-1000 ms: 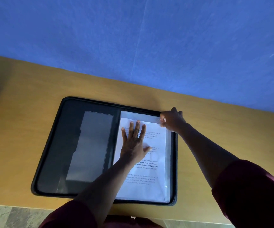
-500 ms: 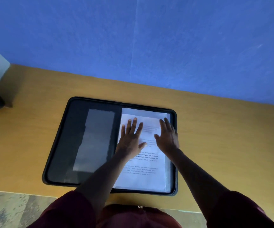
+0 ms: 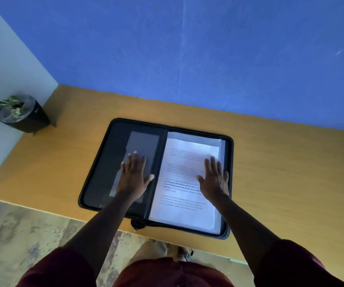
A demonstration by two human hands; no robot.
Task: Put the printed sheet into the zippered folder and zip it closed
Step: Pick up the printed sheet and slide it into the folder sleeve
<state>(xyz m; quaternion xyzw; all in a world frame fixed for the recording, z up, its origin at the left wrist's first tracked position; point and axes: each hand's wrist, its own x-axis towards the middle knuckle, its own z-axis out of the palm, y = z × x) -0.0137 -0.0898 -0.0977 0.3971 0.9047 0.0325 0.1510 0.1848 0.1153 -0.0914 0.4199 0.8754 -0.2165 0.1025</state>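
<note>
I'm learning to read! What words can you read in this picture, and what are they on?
"around strong community bonds, local tradi..." – bold line on the printed sheet, partly under the right hand.
"way of living. Defined by a slower pace, it is..." – line above it, only roughly readable.
All other text on the sheet: too blurred.
Zippered folder and plant pot: no readable words.

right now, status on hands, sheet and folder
Left hand flat, open on folder left panel. Right hand flat, open on sheet. Sheet lies in right half; folder open, unzipped. Nothing in the way.

Dark maroon short sleeves [image 3: 297,264] and matching maroon clothing below, forearms bare.
</note>
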